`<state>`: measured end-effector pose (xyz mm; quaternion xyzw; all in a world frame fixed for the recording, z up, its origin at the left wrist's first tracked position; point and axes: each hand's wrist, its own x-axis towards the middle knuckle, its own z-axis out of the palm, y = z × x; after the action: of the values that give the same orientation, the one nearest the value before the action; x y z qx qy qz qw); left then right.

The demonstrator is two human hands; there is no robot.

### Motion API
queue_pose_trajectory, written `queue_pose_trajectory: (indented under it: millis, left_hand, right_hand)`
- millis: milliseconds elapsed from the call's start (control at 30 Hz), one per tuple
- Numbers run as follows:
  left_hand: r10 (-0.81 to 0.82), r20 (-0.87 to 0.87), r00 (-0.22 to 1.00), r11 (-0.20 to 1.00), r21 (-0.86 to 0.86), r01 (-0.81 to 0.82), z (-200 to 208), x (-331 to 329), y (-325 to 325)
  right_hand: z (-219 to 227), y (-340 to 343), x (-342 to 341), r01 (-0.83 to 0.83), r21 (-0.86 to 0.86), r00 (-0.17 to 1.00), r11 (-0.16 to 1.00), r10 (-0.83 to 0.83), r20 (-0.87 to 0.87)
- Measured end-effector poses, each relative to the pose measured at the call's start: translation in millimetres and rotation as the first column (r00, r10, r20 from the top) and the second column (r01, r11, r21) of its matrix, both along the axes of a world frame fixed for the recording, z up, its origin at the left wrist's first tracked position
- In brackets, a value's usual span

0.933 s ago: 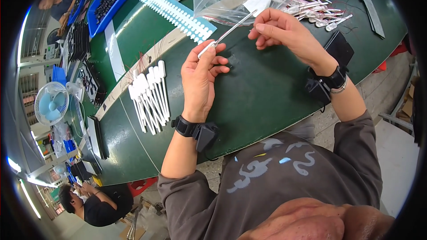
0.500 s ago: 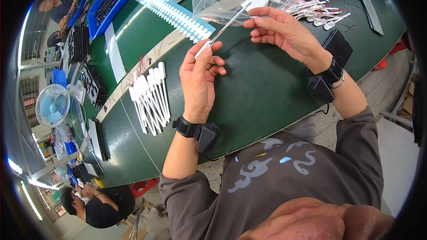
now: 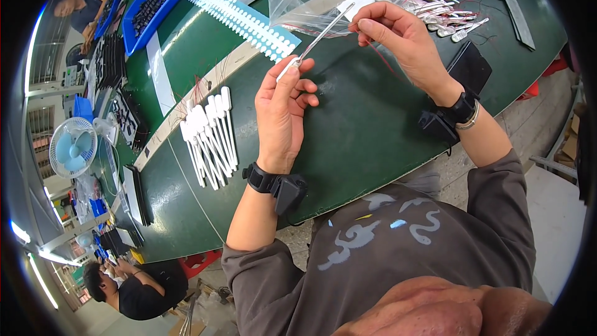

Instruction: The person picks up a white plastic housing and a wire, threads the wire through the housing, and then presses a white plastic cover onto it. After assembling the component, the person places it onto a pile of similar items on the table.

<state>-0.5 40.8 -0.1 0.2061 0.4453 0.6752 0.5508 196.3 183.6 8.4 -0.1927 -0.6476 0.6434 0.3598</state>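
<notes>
My left hand point(image 3: 283, 109) pinches the near end of a slim white stick-like part point(image 3: 323, 35) between thumb and fingertips, its other fingers loosely curled. The part slants up to the right. Its far end overlaps a flat white pad point(image 3: 362, 0); I cannot tell whether they are joined. Beside that end, my right hand point(image 3: 401, 43) is closed in a pinch on a thin red wire point(image 3: 387, 62), which trails below the fingers. Several white paddle-ended sticks point(image 3: 214, 143) lie side by side left of my left hand.
Beyond my hands lie a blue sheet of white stickers point(image 3: 249, 25) and a clear plastic bag point(image 3: 292, 0). More white wired parts point(image 3: 444, 22) are heaped at the right, near a black phone point(image 3: 471, 68). A blue tray point(image 3: 158, 3) stands far left. Two other people sit at the left.
My right hand has closed into a pinch and shifted slightly; a red wire now shows hanging from it. My left hand has moved slightly right, still holding the white stick-like part.
</notes>
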Motion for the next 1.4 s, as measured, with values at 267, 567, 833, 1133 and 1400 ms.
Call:
queue_pose_trajectory:
  millis: [267, 567, 833, 1133, 1400]
  left_hand:
    - [-0.034, 0.051, 0.998, 0.999, 0.000, 0.034, -0.2, 5.0, -1.1]
    - [-0.062, 0.040, 0.997, 0.998, 0.006, 0.062, 0.0, 9.0, -0.8]
    - [0.037, -0.205, 0.978, 0.999, -0.003, -0.039, -2.1, 8.1, 1.1]
    - [-0.244, -0.399, 0.884, 0.953, 0.069, 0.295, 15.1, -13.1, 7.9]
    - [-0.418, -0.533, 0.736, 0.891, -0.082, 0.446, 21.3, -5.6, 4.2]
  right_hand:
    - [-0.8, -4.6, -6.3, 0.100, 0.011, 0.991, 0.995, -0.099, -0.088]
    - [6.4, -4.1, -3.6, 0.037, -0.018, 0.998, 0.999, -0.038, -0.055]
    - [7.8, 0.0, 1.6, 0.085, 0.043, 0.995, 0.995, -0.083, -0.047]
    - [21.5, -7.1, 6.3, -0.136, -0.020, 0.985, 0.990, 0.133, -0.111]
    - [22.4, -8.0, 6.5, -0.240, -0.139, 0.968, 0.961, 0.226, -0.106]
